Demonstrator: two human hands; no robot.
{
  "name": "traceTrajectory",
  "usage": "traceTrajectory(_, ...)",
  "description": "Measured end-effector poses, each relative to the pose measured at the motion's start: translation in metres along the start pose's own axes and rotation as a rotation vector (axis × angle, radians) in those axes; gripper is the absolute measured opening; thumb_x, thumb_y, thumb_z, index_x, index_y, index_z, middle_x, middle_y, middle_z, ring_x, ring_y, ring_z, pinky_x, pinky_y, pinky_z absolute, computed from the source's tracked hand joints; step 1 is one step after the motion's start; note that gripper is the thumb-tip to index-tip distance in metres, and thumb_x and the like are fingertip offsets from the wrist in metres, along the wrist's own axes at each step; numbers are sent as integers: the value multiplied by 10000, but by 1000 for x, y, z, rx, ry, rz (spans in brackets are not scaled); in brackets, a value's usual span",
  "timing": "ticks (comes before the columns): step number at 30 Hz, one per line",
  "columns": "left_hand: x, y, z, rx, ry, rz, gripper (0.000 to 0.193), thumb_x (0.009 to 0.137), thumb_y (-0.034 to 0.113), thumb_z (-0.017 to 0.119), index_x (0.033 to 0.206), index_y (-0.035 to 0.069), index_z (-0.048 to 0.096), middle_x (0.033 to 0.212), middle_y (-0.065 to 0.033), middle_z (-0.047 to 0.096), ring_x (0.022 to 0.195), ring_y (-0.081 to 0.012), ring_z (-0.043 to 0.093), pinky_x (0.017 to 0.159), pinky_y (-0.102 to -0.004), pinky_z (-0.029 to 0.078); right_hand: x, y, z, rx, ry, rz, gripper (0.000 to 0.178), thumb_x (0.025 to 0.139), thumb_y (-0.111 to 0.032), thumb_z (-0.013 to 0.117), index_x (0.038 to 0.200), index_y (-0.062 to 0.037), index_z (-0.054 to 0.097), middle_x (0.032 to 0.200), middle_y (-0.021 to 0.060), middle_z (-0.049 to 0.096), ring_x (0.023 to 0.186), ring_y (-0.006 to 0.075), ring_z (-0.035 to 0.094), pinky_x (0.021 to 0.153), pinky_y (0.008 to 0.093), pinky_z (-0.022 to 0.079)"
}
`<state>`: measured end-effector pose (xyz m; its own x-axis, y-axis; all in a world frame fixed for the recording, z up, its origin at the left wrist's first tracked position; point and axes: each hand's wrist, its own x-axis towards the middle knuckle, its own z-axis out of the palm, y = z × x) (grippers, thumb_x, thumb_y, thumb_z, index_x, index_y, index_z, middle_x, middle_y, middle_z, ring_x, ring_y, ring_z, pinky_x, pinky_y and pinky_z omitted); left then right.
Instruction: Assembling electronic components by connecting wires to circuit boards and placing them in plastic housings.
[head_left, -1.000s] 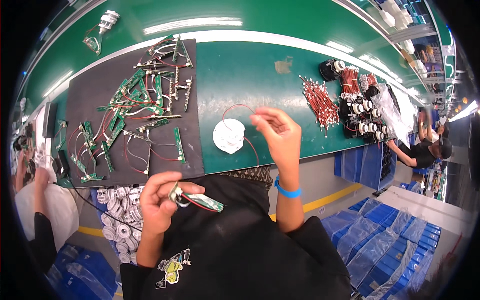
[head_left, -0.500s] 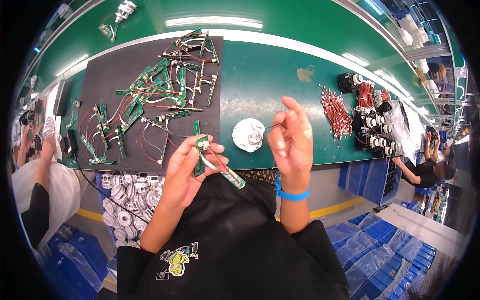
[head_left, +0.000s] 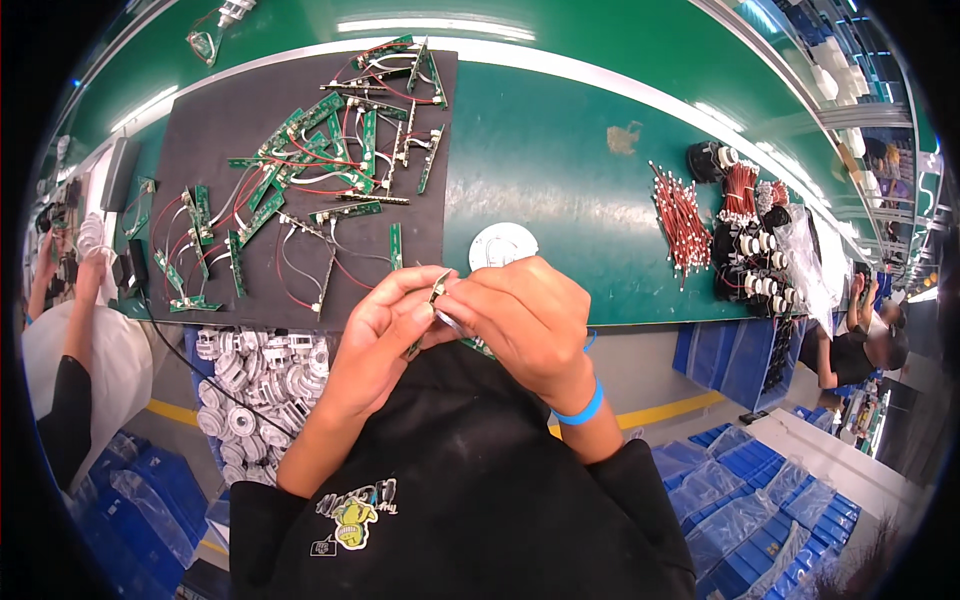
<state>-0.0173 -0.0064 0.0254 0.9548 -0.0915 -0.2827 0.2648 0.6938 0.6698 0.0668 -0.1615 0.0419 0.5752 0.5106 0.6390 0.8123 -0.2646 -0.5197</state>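
Observation:
My left hand (head_left: 378,340) pinches a narrow green circuit board (head_left: 438,289) between thumb and fingers, above the table's near edge. A white cable (head_left: 450,322) hangs from it, and a second green board (head_left: 478,346) shows partly beneath my right hand. My right hand (head_left: 530,318), with a blue band on the wrist, is closed, its fingertips against the held board. What sits between those fingertips is hidden. Just beyond it lies a white round housing (head_left: 503,243) on the green table, its near part covered by the hand.
Many wired circuit boards (head_left: 300,165) lie on a black mat (head_left: 240,120) at left. Red wires (head_left: 683,222) and black-and-white round parts (head_left: 755,260) lie at right. White housings (head_left: 250,390) fill a bin below the table's left. Blue crates (head_left: 770,500) stand lower right. People work on both sides.
My right hand has come down and left from its raised position beside the white housing to the board in my left hand. The boards on the mat have stayed in place.

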Motion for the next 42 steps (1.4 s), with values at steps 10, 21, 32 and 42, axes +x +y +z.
traceTrajectory(10,1,4,-11,37,-115,-67,361,947,113,535,1260,-47,450,1077,-177,626,938,-275,664,861,-391,551,-6,5,-2,-41,-5,-60,233,627,-93,776,816,-45,648,746,30,588,618,186,547,522,300,444)
traceTrajectory(21,-4,12,-18,-9,-114,-264,367,935,120,554,1231,-82,469,1009,-174,643,830,-283,691,767,-376,587,-7,10,2,312,-107,159,226,602,-87,836,721,-68,645,676,30,573,560,184,519,481,287,390)
traceTrajectory(32,-9,6,-12,-4,-19,-183,367,941,96,538,1261,-55,441,1120,-179,621,869,-293,685,795,-370,574,-24,-16,5,43,-35,115,281,665,26,698,936,61,636,826,117,605,634,231,572,546,311,472)
traceTrajectory(42,-10,1,-6,35,-14,-147,360,946,78,526,1269,-50,432,1134,-183,617,888,-263,678,808,-351,567,-26,-21,2,-170,-5,89,256,636,60,756,874,12,675,772,79,625,617,213,588,506,291,468)
